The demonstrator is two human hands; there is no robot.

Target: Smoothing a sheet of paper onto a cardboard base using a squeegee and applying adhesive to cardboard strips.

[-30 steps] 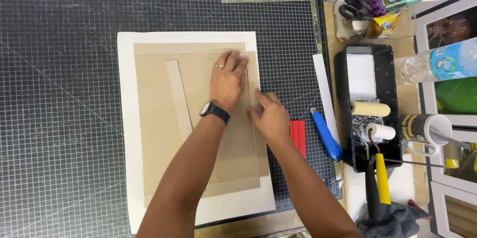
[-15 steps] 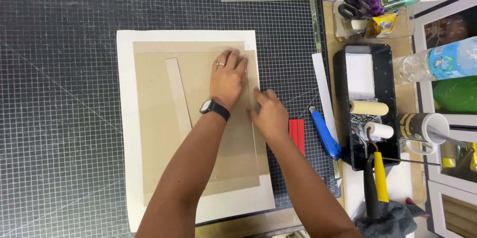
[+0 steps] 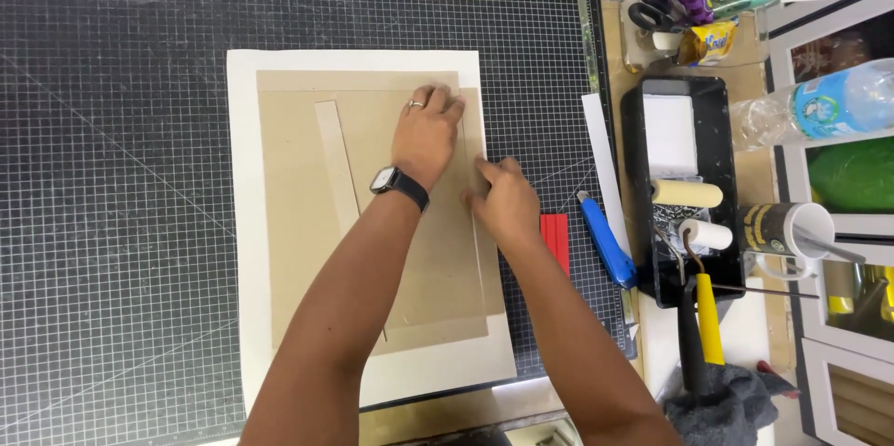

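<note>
Nothing has shifted since the earlier frame: the left hand (image 3: 426,134) stays flat, fingers spread, on the brown cardboard sheet (image 3: 307,213) lying over the white board (image 3: 244,176), while the right hand (image 3: 503,199) presses loosely curled fingertips on its right edge, near the red block (image 3: 556,239)

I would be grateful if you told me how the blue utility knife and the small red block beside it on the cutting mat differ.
The blue utility knife is long, slim and lies at a slant; the small red block is short, rectangular and lies square to the grid. The knife lies clear of both hands, while the block sits right beside the right hand, partly hidden by the wrist. Both lie flat on the black gridded cutting mat, unheld.
</note>
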